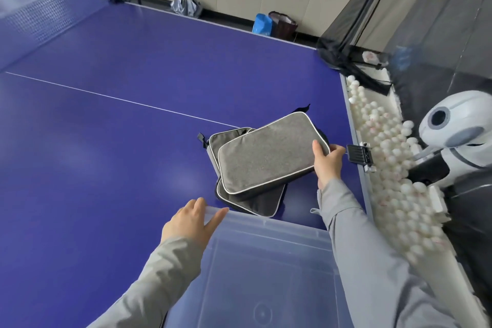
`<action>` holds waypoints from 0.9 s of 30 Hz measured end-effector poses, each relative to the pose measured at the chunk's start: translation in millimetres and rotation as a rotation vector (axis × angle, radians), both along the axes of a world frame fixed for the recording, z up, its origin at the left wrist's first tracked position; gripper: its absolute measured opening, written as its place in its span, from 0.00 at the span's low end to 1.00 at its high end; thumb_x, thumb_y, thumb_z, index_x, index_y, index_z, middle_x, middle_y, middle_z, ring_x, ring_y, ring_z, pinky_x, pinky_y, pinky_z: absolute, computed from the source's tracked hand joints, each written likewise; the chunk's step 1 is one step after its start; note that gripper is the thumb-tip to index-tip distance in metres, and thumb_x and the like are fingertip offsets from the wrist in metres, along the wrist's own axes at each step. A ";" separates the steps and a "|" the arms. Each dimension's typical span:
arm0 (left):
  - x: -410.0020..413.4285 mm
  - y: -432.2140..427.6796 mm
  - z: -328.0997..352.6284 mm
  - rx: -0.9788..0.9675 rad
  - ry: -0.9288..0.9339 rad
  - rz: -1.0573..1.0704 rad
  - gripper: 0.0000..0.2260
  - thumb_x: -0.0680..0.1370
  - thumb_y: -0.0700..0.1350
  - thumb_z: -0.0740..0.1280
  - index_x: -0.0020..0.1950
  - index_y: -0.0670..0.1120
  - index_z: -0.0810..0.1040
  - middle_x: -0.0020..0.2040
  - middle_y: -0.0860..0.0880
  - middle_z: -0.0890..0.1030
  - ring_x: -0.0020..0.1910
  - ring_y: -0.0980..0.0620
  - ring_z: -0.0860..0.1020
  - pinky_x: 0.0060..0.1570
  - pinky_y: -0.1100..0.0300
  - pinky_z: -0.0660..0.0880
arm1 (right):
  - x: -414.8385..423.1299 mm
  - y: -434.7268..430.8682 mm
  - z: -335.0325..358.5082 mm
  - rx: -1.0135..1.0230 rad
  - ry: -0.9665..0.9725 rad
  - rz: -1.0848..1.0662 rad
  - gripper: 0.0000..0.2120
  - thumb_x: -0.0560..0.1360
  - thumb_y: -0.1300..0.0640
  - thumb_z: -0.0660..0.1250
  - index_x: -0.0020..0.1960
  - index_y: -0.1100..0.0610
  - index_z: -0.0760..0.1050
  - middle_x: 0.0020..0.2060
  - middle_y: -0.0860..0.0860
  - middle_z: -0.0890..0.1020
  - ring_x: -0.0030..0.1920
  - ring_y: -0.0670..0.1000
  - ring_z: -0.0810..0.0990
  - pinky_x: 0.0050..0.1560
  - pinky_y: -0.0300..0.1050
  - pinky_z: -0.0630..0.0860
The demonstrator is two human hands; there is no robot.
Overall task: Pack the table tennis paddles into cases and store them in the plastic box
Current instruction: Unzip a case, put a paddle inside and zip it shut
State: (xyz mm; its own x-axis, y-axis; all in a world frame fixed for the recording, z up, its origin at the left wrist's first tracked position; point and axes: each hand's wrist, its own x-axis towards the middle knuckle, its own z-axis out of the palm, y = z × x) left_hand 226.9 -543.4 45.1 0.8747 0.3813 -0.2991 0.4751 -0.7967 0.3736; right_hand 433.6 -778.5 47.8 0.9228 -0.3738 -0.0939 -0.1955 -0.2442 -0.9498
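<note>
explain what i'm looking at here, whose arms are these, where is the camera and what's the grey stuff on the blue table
No machine is doing the work. These are a person's two arms in grey sleeves, filmed by one wide-angle camera worn on the head, looking forward and down.

The blue surface is a table tennis table, with its net at the far left. The grey things are paddle cases lying in a loose pile. The right hand grips the top case by its right edge, thumb on top. The left hand rests with straight fingers on the rim of a clear plastic box nearest the camera. No case is in it yet.

Along the table's right edge lie many white balls, beside a white machine, probably a ball feeder.
</note>
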 end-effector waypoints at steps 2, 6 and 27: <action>-1.4 1.4 0.4 -0.061 -0.031 0.013 0.23 0.76 0.66 0.53 0.55 0.49 0.71 0.54 0.54 0.74 0.54 0.48 0.75 0.43 0.57 0.68 | -10.3 12.0 22.9 0.010 -0.088 -0.003 0.16 0.75 0.51 0.67 0.52 0.56 0.61 0.38 0.46 0.73 0.34 0.45 0.72 0.27 0.26 0.68; -5.0 18.7 11.7 -0.479 -0.352 0.226 0.15 0.80 0.53 0.56 0.60 0.46 0.73 0.60 0.50 0.72 0.59 0.50 0.72 0.52 0.61 0.65 | -39.7 40.6 72.7 0.037 -0.260 0.009 0.15 0.75 0.51 0.66 0.53 0.54 0.62 0.39 0.46 0.74 0.30 0.37 0.73 0.28 0.25 0.67; -79.3 453.7 75.1 -0.747 -0.417 -0.093 0.27 0.61 0.70 0.64 0.56 0.60 0.74 0.49 0.59 0.81 0.51 0.61 0.79 0.59 0.57 0.73 | -270.9 434.5 130.1 -0.072 -0.362 0.557 0.15 0.75 0.60 0.68 0.51 0.43 0.67 0.41 0.34 0.77 0.41 0.38 0.76 0.44 0.28 0.72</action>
State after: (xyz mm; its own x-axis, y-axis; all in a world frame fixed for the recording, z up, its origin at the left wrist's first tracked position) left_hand 147.6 -89.7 120.2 0.9868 0.1339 -0.0906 0.1276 -0.3015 0.9449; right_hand 162.7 -344.0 177.9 0.9484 0.1736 0.2653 0.3059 -0.2814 -0.9095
